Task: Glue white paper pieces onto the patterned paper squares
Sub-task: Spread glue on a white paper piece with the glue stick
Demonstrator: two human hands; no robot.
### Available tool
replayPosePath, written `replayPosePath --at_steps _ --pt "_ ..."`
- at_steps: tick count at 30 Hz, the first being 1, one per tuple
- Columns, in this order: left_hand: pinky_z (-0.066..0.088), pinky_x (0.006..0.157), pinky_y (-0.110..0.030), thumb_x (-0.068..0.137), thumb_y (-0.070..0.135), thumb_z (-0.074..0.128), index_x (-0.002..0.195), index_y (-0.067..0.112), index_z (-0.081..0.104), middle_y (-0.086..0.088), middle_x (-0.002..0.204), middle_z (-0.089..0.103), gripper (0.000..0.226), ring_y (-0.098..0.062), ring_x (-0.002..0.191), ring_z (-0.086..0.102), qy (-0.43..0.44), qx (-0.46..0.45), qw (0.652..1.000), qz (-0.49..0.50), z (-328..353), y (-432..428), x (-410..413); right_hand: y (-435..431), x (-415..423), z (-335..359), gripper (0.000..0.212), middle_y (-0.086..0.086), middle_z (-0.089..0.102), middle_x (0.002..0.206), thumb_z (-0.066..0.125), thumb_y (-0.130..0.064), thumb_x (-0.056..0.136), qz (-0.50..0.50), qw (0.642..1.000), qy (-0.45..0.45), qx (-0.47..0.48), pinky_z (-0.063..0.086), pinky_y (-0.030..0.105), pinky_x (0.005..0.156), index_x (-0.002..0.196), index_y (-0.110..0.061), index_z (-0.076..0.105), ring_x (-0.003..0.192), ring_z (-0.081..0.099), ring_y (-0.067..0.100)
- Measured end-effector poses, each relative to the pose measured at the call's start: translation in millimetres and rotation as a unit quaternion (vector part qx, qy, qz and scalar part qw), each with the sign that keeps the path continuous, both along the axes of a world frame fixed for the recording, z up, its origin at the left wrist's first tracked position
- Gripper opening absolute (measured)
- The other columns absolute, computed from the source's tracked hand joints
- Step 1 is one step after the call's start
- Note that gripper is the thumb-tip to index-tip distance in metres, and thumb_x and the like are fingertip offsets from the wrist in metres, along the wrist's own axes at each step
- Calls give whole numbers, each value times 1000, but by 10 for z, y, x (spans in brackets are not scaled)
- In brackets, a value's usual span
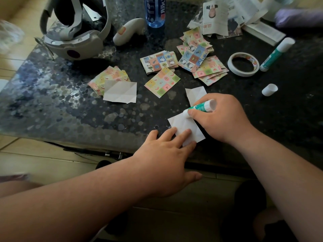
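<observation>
One wide-angle camera, worn on the head, looks forward and down across the table [52,105]. It sits close above the near edge.

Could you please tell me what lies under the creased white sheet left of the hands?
The white sheet overlaps a fanned stack of pastel patterned squares; its near edge lies on the dark table. How far the stack runs beneath it is covered.

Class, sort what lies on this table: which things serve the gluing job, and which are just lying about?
In use: glue stick in the right hand, white paper piece pressed by the left hand, patterned paper squares, loose cap.
Lying about: headset, controller, bottle, tape roll, second glue stick, printed pages.
</observation>
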State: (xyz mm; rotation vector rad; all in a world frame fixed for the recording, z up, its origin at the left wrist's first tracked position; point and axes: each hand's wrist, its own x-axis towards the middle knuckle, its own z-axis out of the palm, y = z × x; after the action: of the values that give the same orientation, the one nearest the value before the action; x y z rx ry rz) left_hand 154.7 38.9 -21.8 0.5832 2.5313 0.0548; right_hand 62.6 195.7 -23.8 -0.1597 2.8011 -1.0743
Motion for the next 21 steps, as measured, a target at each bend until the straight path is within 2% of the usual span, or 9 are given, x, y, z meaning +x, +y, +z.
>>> replayPosePath --at_steps 2,5,9,11,13,15,16,19,21 --pt "15 121 -53 96 75 24 159 37 18 4 170 3 74 -24 154 6 28 17 999 0 14 -7 -27 40 -29 9 15 -6 68 72 82 -32 83 -28 998 -18 -52 45 15 56 83 -18 75 62 61 5" --pt "25 114 -47 97 71 28 147 39 40 10 160 26 61 -20 142 27 77 49 996 6 22 -37 -98 149 -75 85 16 3 63 60 82 -23 80 -71 970 -52 -225 44 31 55 83 -9 75 54 55 14" --pt "30 111 -42 97 66 38 132 36 56 11 146 39 49 -17 132 37 82 66 994 36 44 -13 -173 308 -63 203 26 7 59 59 79 -23 75 -70 944 -63 -316 44 28 49 86 -1 73 56 52 18" --pt "36 107 -37 95 61 52 121 32 59 8 133 44 40 -15 124 41 97 127 979 127 52 -17 -244 348 -37 226 19 8 59 62 79 -17 82 -86 934 -74 -340 44 28 50 87 0 72 58 53 16" --pt "42 99 -33 88 55 67 111 29 53 6 122 45 37 -15 114 46 126 186 942 250 88 -79 -375 389 -31 236 12 6 58 60 77 -14 86 -117 919 -85 -366 43 29 51 86 -4 72 56 52 14" --pt "47 90 -33 81 55 76 112 28 46 6 118 48 50 -15 104 52 111 200 907 352 133 -175 -518 435 -40 243 10 4 58 59 78 -17 86 -143 909 -97 -379 43 29 51 85 -9 72 55 52 13" --pt "50 89 -35 77 57 80 117 28 45 6 120 50 61 -15 103 54 98 193 902 373 146 -203 -576 457 -42 249 11 3 59 60 78 -18 86 -152 907 -99 -379 43 29 51 86 -10 72 55 52 12" --pt "50 95 -39 66 61 86 137 26 38 2 132 51 92 -20 117 54 70 131 926 347 112 -149 -654 492 -38 258 12 3 60 60 79 -20 86 -153 915 -91 -363 44 28 51 86 -11 72 55 53 11" --pt "50 96 -40 66 57 87 143 25 35 -1 136 50 98 -22 122 54 52 100 937 330 64 -60 -665 489 -21 277 11 4 60 60 79 -20 86 -144 919 -84 -357 44 27 50 83 -11 73 55 53 12"
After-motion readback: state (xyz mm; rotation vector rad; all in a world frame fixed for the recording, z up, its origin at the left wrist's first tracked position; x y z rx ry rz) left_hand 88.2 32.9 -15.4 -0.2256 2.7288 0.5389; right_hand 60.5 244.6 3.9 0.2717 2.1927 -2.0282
